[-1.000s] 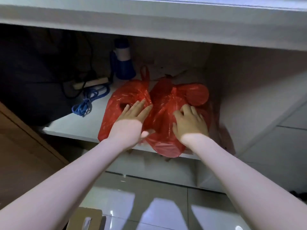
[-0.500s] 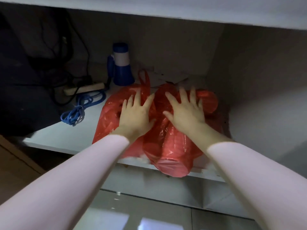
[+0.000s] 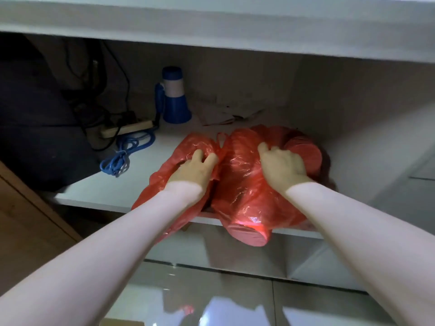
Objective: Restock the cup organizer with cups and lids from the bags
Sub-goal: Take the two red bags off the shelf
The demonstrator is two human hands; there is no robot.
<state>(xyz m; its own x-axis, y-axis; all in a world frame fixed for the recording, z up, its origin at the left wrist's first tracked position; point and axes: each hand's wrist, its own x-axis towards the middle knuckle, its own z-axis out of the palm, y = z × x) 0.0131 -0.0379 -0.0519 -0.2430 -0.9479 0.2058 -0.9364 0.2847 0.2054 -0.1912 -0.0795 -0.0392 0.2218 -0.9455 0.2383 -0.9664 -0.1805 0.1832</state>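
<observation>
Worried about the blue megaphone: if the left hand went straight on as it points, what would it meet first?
The left hand grips the red bag, so more bag first; the megaphone looks left of that line, depth unclear.

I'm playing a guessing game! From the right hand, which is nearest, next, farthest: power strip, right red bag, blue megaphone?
1. right red bag, gripped by the right hand
2. blue megaphone, behind, to the left
3. power strip, farther left
</observation>
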